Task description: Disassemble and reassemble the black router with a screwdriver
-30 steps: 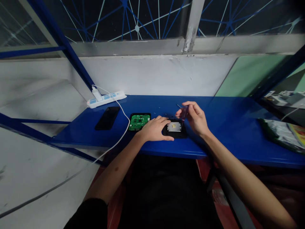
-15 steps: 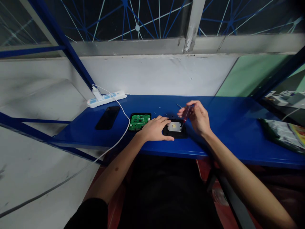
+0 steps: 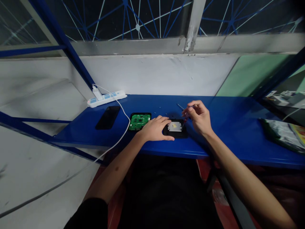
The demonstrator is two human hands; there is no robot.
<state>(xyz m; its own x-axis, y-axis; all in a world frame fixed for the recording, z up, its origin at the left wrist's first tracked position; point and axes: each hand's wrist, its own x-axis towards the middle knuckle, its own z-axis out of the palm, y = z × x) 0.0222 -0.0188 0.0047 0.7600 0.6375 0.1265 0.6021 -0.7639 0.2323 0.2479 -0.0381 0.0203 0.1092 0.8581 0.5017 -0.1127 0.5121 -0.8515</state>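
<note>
My right hand (image 3: 197,117) is closed round a red, see-through screwdriver (image 3: 186,119), held steeply with its tip at the right edge of a metal plate. That silver plate (image 3: 172,127), with a small yellowish square on it, lies in a black casing (image 3: 182,134). Against the casing's left side rests my left hand (image 3: 157,128), fingers spread and thumb along the front edge. Just left of that hand is a green circuit board (image 3: 140,120) in a black shell, partly covered by the hand. Tiny screws (image 3: 166,114) and a thin metal rod (image 3: 180,106) lie behind the casing.
On the blue table (image 3: 224,127), a black phone (image 3: 108,117) lies at the left. Behind it is a white power strip (image 3: 107,99), whose cable (image 3: 119,140) runs over the front edge. A plastic packet (image 3: 283,133) lies at the right.
My right hand's fingers have shifted round the screwdriver, and the hand has moved slightly right. My left hand and the casing look nearly the same.
</note>
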